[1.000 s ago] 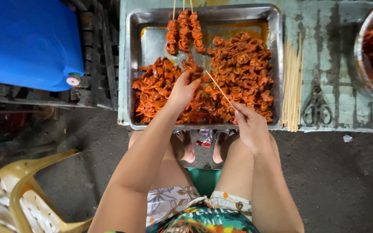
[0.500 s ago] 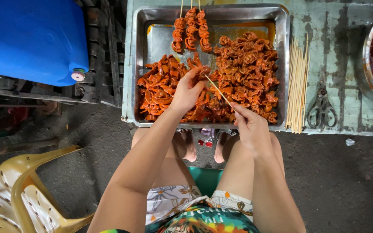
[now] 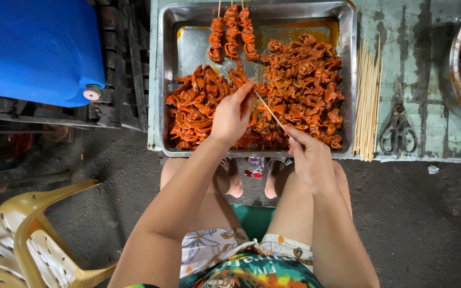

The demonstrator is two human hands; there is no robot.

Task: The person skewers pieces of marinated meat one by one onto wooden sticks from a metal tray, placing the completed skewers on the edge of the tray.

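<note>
over the steel tray (image 3: 169, 80) on the worktop (image 3: 428, 64), your right hand (image 3: 308, 156) pinches a bamboo skewer (image 3: 271, 113) and your left hand (image 3: 232, 114) closes its fingertips on an orange marinated meat piece (image 3: 239, 80) at the skewer's tip. the sharp point sits close to your left fingers, so a slip on the slick meat could prick you. meat could also drop to the floor beside your bare feet (image 3: 234, 178). spare skewers (image 3: 368, 101) and scissors (image 3: 397, 125) lie right of the tray. no labels show; a blue plastic jug (image 3: 36, 48) with a white cap sits left.
</note>
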